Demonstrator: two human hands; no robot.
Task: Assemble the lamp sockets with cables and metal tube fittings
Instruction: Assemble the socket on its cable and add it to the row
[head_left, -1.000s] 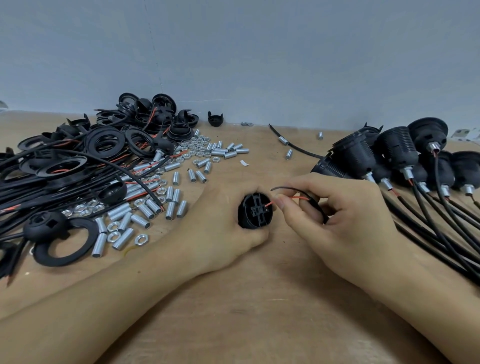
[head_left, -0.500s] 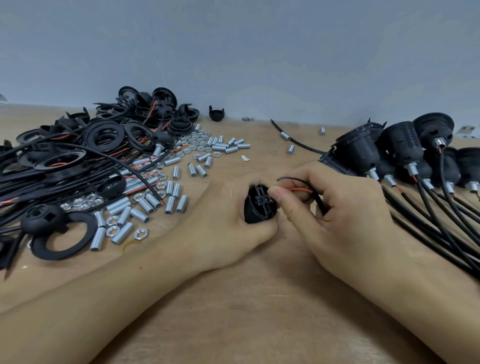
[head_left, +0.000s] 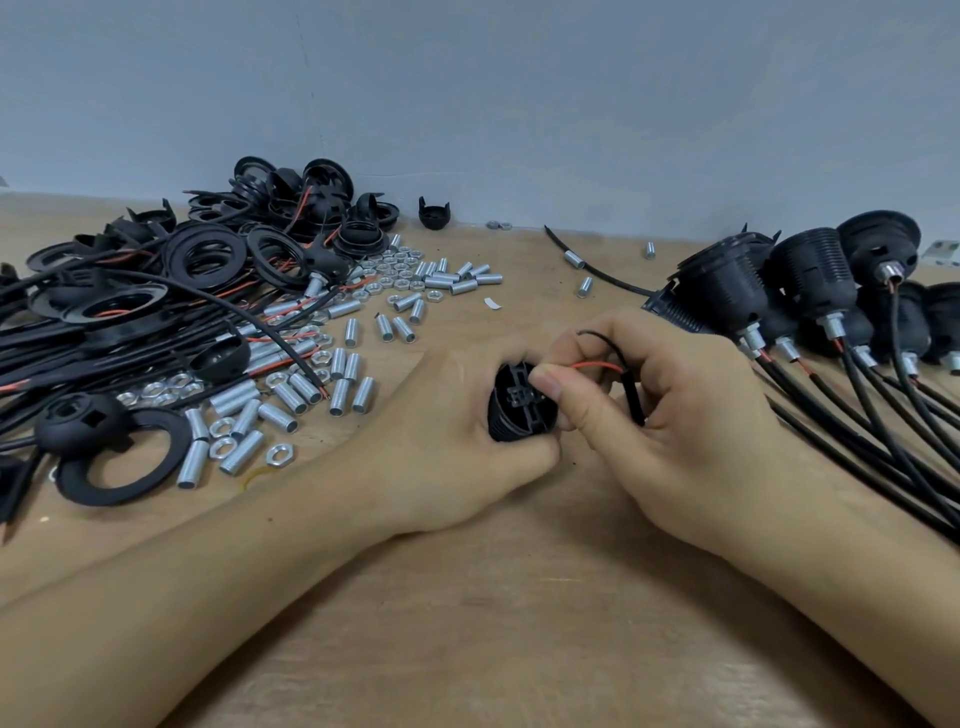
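Note:
My left hand (head_left: 441, 441) grips a black lamp socket body (head_left: 517, 402) at the table's middle, its terminal end turned toward me. My right hand (head_left: 670, 415) pinches a red wire (head_left: 597, 367) right at the socket's terminals, thumb pressed against the socket. A thin black wire (head_left: 610, 345) arcs over my right fingers, and the black cable (head_left: 632, 402) runs down into my right palm, where the rest is hidden. Threaded metal tubes (head_left: 291, 400) and hex nuts (head_left: 280, 453) lie scattered to the left.
A heap of black rings, socket parts and cables (head_left: 156, 291) fills the left side. Several assembled sockets with cables (head_left: 810, 296) lie at the right. A lone black cap (head_left: 432, 213) stands by the grey wall. The wooden table (head_left: 519, 623) extends toward me.
My right thumb and fingers have moved in against the socket's terminal end, carrying the red wire to it. My left hand has kept its grip on the socket.

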